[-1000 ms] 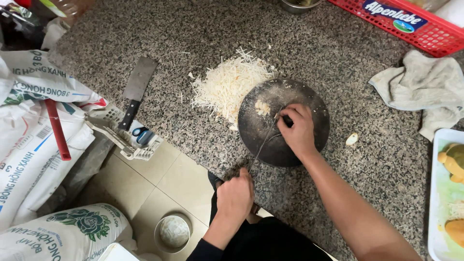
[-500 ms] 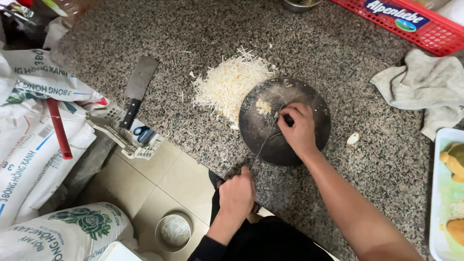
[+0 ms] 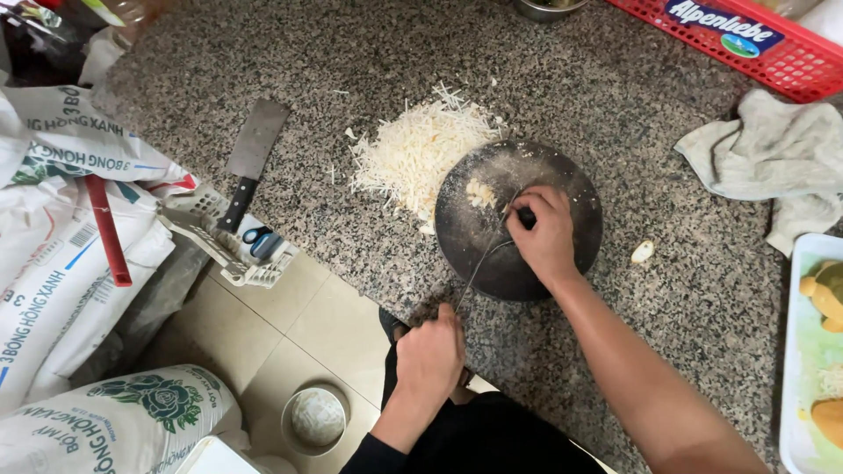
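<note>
A round dark chopping board (image 3: 492, 254) lies on the granite counter (image 3: 369, 61). My right hand (image 3: 544, 235) rests on the board, fingers pressing down on the tip of a thin knife (image 3: 485, 254). My left hand (image 3: 430, 355) grips the knife's handle at the counter's near edge. A small pale chopped piece (image 3: 479, 193) lies on the board just left of my right hand. A heap of pale shredded strips (image 3: 417, 154) spreads on the counter beside the board's upper left.
A cleaver (image 3: 248, 158) lies to the left, next to a white plastic basket (image 3: 224, 241). Printed sacks (image 3: 61, 254) stand at far left. A grey cloth (image 3: 773, 162), a red crate (image 3: 746, 39), a tray (image 3: 803, 351) and a small pale scrap (image 3: 643, 252) lie to the right. A steel bowl (image 3: 316, 420) stands on the floor.
Both hands keep nearly the same place; the knife blade has shifted slightly over the board.
</note>
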